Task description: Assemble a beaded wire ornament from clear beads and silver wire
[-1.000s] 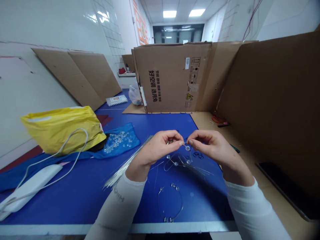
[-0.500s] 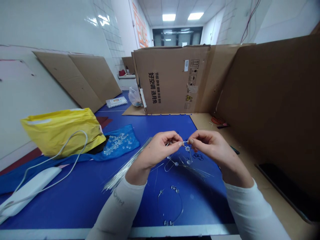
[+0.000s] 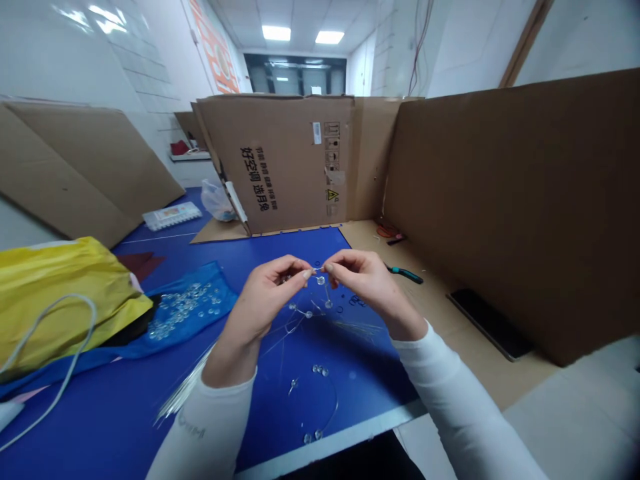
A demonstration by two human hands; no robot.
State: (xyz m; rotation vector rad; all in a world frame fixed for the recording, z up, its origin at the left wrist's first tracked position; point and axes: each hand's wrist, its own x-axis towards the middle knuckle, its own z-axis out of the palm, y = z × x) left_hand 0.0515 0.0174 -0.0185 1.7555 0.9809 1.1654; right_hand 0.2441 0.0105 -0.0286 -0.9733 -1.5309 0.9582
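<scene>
My left hand and my right hand meet above the blue table, each pinching one end of a thin wire with clear beads. More of the beaded wire hangs below my fingers. A finished wire loop with beads lies near the table's front edge. A bundle of straight wires lies under my left forearm. Loose clear beads are spread on a blue cloth to the left.
A yellow bag with a white cable over it sits at the left. Cardboard walls enclose the back and right. Teal-handled pliers and a dark phone lie on the cardboard at the right.
The view has swung to the right and tilted, so everything sits further left. My hands stay together, pinching the beaded wire.
</scene>
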